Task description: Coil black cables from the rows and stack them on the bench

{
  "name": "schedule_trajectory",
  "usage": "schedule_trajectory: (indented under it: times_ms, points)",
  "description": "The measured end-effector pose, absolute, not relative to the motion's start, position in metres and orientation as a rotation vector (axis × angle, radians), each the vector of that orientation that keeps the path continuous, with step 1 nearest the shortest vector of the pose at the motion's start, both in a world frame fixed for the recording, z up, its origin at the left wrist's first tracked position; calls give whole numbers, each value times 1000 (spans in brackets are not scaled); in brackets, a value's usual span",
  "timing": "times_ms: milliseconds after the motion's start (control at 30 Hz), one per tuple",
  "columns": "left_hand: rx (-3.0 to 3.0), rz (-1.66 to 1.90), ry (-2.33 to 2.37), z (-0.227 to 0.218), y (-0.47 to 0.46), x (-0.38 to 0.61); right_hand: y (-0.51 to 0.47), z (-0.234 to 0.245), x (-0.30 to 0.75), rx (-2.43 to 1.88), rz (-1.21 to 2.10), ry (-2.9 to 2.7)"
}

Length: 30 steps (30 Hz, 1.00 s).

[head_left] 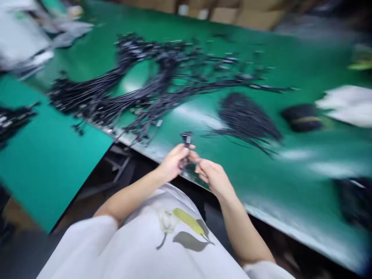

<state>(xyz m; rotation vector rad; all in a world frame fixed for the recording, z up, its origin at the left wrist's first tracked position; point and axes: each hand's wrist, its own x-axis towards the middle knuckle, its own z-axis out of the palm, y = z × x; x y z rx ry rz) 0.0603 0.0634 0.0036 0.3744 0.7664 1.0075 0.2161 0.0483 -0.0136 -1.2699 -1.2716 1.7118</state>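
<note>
My left hand is closed around a small bundled black cable, whose connector end sticks up past the fingers. Close beside it, my right hand is pinched shut, its fingertips almost meeting the left fingers. Whatever thin thing lies in that pinch is too blurred to make out. Both hands are over the front edge of the green table. Beyond them lies a large spread of black cables with connectors. To the right of it is a fan of thin black strips, perhaps cable ties.
A dark bundle with a tan band and a crumpled white bag lie at the right. On the left, a lower green surface holds more black cables. Cardboard boxes stand along the back.
</note>
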Motion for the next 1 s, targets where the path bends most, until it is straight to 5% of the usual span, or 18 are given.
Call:
schedule_trajectory:
  times_ms: [200,433,767,1000]
  points:
    - [768,900,948,-13,69,99,39,-12,248,-1422,1150,-1310]
    - [1911,347,900,-38,42,114,43,-27,274,-1604,1128,-1453]
    - [1562,277,1174,-44,65,49,41,5,543,-2733,-366,-945]
    - [1497,502,1216,7,66,46,20,-36,563,-2888,-294,-989]
